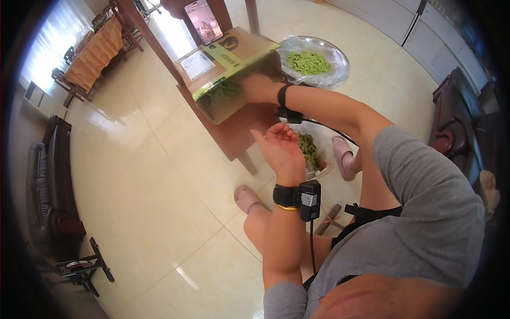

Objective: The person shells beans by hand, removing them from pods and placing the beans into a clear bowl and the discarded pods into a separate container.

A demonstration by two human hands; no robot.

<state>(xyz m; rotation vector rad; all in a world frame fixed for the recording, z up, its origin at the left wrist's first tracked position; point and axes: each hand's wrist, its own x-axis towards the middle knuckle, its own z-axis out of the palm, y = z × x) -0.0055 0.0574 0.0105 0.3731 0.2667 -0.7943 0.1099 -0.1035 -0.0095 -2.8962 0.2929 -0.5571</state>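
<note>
My right hand (257,88) reaches into the open side of a cardboard box (239,50), and its fingers are hidden there. Green pods (226,87) show inside the box near that hand. My left hand (281,144) hangs in the air in front of the box, palm turned up. Its fingers are loosely bent with the thumb apart, and I see nothing held in it. Below and right of it, a plastic-lined container (321,170) holds green-brown pods or husks (309,151). Each wrist wears a black strap with a small device.
The box stands on a brown wooden chair (239,133), with a lit phone (203,21) propped behind it. A round metal tray (340,56) lined with plastic carries a pile of shelled green beans (308,63). Dark sofas (48,186) and a cloth-covered table (95,53) stand further off.
</note>
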